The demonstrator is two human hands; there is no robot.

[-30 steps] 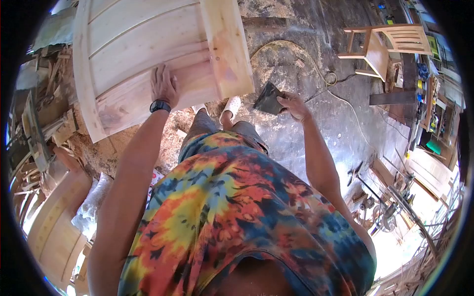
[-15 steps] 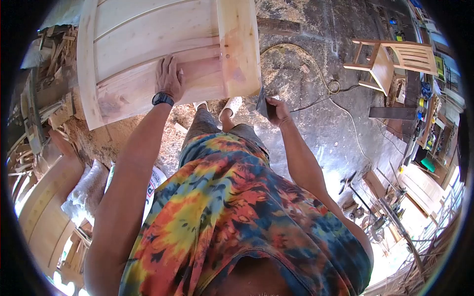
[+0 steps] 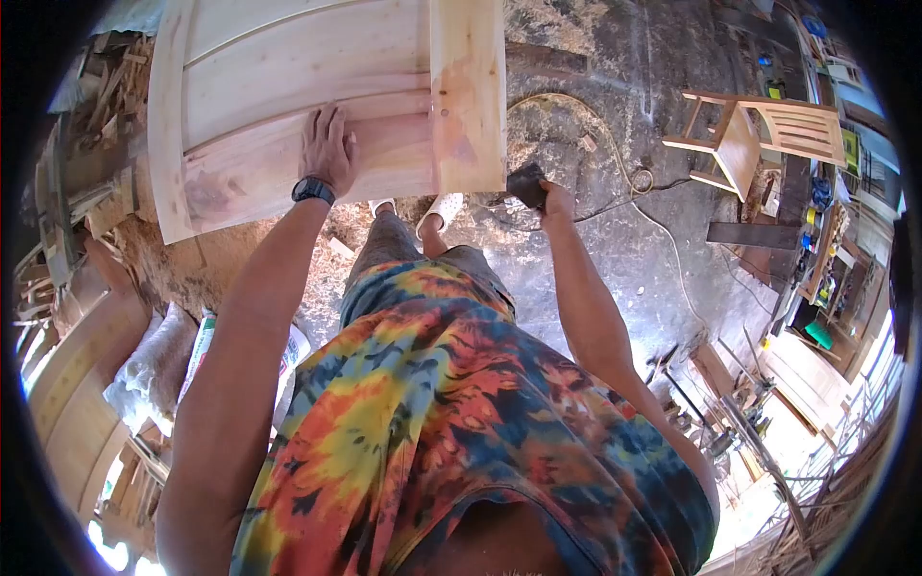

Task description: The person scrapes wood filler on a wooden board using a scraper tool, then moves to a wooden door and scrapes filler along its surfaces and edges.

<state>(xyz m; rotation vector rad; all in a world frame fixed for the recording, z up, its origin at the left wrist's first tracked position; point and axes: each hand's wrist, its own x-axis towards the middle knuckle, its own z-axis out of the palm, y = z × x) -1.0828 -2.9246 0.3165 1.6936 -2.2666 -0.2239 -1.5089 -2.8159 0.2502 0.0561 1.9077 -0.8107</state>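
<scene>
A pale wooden panel [image 3: 307,62] with framed boards, reddish along its near rail, fills the upper left of the head view. My left hand [image 3: 328,154] lies flat on that near rail, fingers stretched forward, a dark watch [image 3: 314,190] on the wrist. Just off the panel's near right corner, my right hand [image 3: 556,204] grips a dark sheet of sandpaper [image 3: 525,185]. The sheet is bent and its face is turned partly toward me. Most of the right fingers are hidden behind it.
A wooden chair [image 3: 740,144] lies tipped at the right. A yellowish hose [image 3: 615,144] and thin cables cross the dusty floor. Scrap wood [image 3: 120,91] is piled at left, above a plastic sack [image 3: 158,360]. Tools and timber line the right side.
My right hand has lifted slightly, and the sandpaper has turned from hanging edge-on to showing more of its dark face. The left hand stays on the panel.
</scene>
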